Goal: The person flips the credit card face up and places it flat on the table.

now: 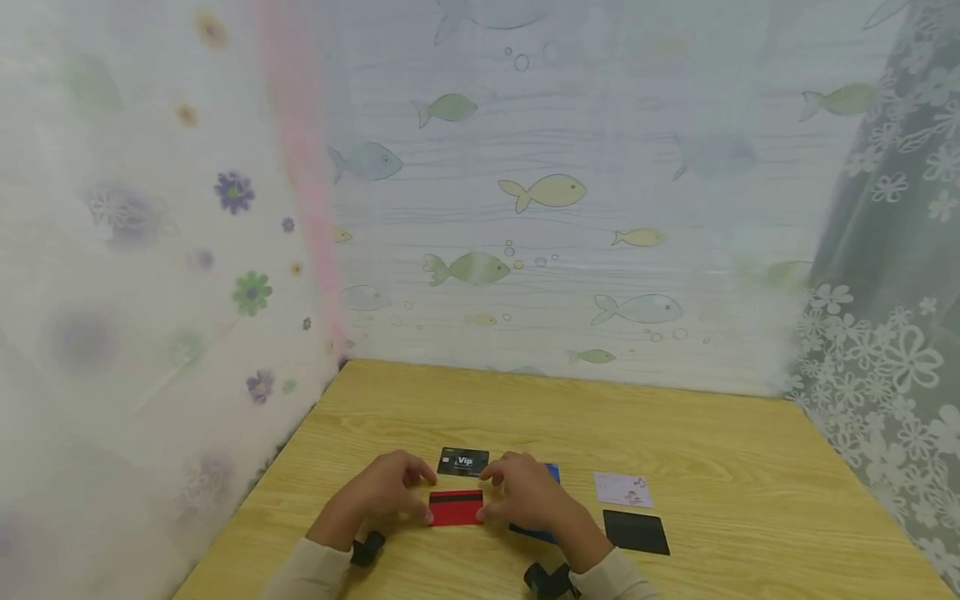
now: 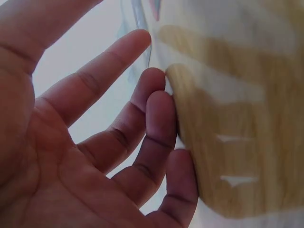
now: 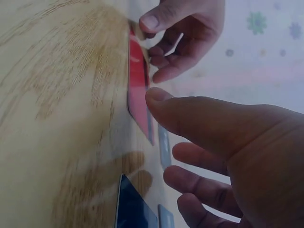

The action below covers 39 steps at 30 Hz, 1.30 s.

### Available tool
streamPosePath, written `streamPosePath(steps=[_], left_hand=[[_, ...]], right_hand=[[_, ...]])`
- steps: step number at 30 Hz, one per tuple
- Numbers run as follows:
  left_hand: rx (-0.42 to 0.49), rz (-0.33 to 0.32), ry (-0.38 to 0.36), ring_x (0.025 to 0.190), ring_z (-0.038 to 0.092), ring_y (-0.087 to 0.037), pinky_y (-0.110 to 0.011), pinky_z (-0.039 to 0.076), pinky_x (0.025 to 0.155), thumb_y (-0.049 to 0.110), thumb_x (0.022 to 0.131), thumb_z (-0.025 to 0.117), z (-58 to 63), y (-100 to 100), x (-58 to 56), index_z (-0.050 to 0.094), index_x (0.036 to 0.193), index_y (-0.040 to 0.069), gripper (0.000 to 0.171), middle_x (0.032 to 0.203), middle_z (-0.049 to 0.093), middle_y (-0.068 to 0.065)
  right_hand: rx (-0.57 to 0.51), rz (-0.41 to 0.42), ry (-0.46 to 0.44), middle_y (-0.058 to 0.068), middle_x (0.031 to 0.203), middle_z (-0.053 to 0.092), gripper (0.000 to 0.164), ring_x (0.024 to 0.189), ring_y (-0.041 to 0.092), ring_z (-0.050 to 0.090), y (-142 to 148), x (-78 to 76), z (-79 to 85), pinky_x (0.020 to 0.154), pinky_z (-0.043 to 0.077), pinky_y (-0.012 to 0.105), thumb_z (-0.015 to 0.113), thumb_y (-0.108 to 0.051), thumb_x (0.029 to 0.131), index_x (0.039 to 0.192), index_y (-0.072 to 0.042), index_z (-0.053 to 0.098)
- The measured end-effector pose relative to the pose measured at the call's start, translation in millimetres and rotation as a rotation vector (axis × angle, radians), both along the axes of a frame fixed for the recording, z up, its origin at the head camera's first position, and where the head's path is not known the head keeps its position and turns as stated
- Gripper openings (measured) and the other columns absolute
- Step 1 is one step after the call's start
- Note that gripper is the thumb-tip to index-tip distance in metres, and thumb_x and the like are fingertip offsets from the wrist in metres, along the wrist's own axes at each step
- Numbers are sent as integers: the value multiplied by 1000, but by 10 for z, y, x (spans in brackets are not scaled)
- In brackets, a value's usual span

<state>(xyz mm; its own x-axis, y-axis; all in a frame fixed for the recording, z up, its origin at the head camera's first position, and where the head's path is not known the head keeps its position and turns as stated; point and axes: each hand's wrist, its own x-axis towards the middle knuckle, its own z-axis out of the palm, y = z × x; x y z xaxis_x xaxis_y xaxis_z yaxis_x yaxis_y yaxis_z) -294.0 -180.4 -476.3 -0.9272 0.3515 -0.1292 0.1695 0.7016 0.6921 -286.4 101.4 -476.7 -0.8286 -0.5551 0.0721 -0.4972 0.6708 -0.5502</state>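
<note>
A red card [image 1: 456, 512] with a black stripe lies on the wooden table between both hands. At its left edge is the thumb of my left hand [image 1: 386, 486], whose fingers bend loosely. My right hand [image 1: 528, 493] has its thumb at the card's right edge. In the right wrist view, that thumb tip overlaps the red card [image 3: 137, 88], and the other fingers stay apart from it. The left wrist view shows no object within the left hand [image 2: 95, 128]. Just beyond the red card lies a black Vip card [image 1: 463, 462]. Blue cards [image 1: 531, 532] are partly hidden by the right hand.
To the right, a pale card with pink flowers [image 1: 623, 489] lies beyond a plain black card [image 1: 636, 532]. Curtains printed with fish [image 1: 547, 191] and flowers [image 1: 252, 292] border the table [image 1: 720, 433]. A black device [image 1: 367, 550] sits at the left wrist.
</note>
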Motion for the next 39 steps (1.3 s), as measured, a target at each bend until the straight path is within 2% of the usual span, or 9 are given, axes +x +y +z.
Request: streamPosePath(steps=[5,12,19,26,33,39], left_hand=[[-30,16,16,102,56,-23,-49,48,94,25,62,101,6,36,41,76,99,23,44,108,64,-4],[-7,-25,49,96,53,-22,-43,47,86,19,63,100,18,69,58,77,92,21,36,102,63,-3],[27,-29,5,92,53,-21,-40,45,84,16,64,98,-26,64,63,75,91,20,35,97,64,0],[73,-39,-36,93,54,-21,-42,47,87,15,66,97,-43,34,61,73,96,14,39,101,66,-1],[-4,7,-52,96,50,-24,-41,44,83,24,60,101,-38,37,109,69,98,20,50,106,59,-1],[-17,16,-57,95,48,-24,-42,43,83,22,61,100,-8,53,122,69,99,18,49,105,57,-3]], right_hand=[[12,-3,-19,-2,104,67,44,93,13,60,-23,32,15,80,53,33,90,-38,79,115,-15,78],[48,-14,-9,-6,103,64,42,92,7,57,-37,27,-33,80,51,32,89,-42,79,112,-19,79],[50,-19,-43,-7,102,61,40,90,7,55,-44,27,-43,79,50,32,89,-41,80,112,-21,78],[48,-17,-63,-7,105,60,38,92,8,57,-47,43,-39,80,51,33,88,-40,81,112,-23,76],[52,-1,-71,-5,108,60,36,94,10,59,-42,58,-28,81,51,34,87,-39,82,113,-24,75],[63,13,-60,-4,109,60,38,96,11,59,-43,65,-18,81,52,36,86,-38,83,116,-24,73]])
